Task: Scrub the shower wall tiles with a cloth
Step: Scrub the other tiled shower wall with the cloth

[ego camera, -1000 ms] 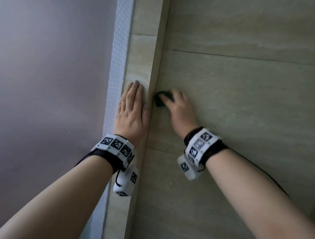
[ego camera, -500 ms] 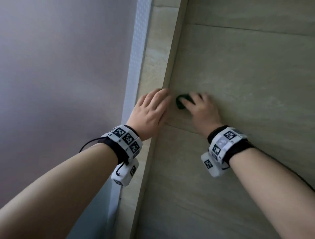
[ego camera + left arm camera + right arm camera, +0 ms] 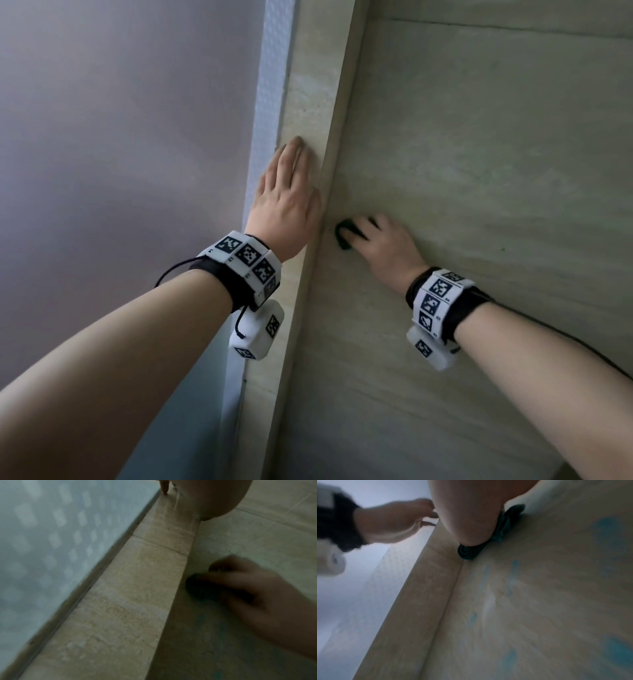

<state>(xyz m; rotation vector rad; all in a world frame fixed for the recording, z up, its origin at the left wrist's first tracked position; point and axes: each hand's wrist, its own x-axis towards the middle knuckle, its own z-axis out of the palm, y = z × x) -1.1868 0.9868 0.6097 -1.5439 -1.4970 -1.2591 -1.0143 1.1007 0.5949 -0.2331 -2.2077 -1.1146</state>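
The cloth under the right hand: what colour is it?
Dark teal-green cloth, bunched under the right hand; the right wrist view shows it best.

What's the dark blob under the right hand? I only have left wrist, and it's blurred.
Observer: A bunched dark teal cloth. The right hand grips it against the wall tile, close to the corner.
Operator: Anything on the tile?
Observer: The right wrist view shows faint blue smears below the cloth.
Operator: Left hand flat?
Observer: In the head view, yes. The left hand lies with its fingers straight on the narrow tiled edge.
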